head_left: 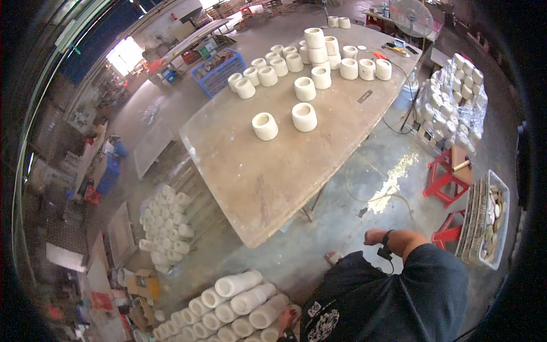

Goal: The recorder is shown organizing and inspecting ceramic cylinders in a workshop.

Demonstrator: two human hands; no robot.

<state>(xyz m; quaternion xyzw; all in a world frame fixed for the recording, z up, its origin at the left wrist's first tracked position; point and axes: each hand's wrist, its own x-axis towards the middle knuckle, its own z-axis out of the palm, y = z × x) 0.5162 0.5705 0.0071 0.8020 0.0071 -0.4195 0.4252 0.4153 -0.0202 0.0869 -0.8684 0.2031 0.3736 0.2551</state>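
The left hand (289,314) is at the right side of stacked cream, hollow cylindrical pots (239,283); its opening and any grip cannot be told. The right hand (374,236) hangs over the grey floor (336,214), its opening and contents likewise unclear. White print marks the black cloth shirt (393,302). Cream round cups (304,118) stand on the brown-topped bench (228,182).
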